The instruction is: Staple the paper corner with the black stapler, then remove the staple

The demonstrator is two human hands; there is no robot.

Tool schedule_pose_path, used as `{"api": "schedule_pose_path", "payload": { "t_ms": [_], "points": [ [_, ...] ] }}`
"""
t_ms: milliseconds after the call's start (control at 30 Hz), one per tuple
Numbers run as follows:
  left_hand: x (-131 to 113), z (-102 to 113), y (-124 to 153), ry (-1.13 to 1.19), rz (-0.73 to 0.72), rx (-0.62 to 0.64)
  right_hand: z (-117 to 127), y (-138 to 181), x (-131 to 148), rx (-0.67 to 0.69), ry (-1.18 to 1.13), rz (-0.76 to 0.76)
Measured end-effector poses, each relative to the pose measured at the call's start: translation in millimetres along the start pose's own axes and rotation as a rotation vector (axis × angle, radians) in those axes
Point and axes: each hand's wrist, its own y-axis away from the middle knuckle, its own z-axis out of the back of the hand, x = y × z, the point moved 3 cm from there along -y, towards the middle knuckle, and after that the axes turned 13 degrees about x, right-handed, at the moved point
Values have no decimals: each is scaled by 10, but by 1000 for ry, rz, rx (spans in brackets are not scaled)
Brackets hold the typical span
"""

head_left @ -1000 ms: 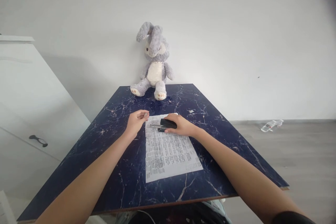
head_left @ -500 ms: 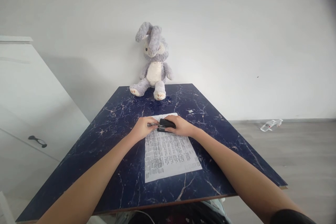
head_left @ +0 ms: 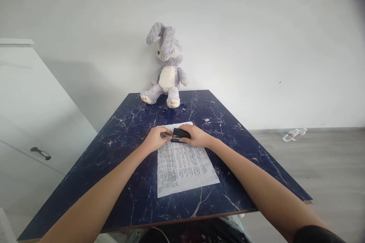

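A printed sheet of paper [head_left: 182, 165] lies on the dark blue marbled table [head_left: 128, 148]. A black stapler [head_left: 180, 134] rests on the sheet's far end. My right hand [head_left: 198, 136] is closed over the stapler's right side. My left hand [head_left: 155, 139] pinches the metal front part of the stapler [head_left: 165, 135] at its left end, fingers pressed together. Both forearms stretch out over the table.
A grey and white plush rabbit [head_left: 165, 69] sits at the table's far edge against the white wall. A white cabinet [head_left: 31, 114] with a dark handle stands on the left. A plastic bottle [head_left: 293, 134] lies on the grey floor at the right.
My left hand moved right from beside the paper onto the stapler's metal front end and closed on it. My right hand stayed on the stapler.
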Motion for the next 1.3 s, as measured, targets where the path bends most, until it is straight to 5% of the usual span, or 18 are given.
{"api": "schedule_pose_path", "payload": {
  "t_ms": [533,900,1067,1300],
  "points": [
    [-46,17,7,-45,8,22,-14,-3,-25,-2,3,9],
    [51,229,88,75,-57,331,95,82,-46,-3,-199,86],
    [-88,130,75,206,-107,198,95,81,138,-11,-302,199],
    [-196,46,34,45,-173,148,106,32,326,0,-270,238]
  ]
}}
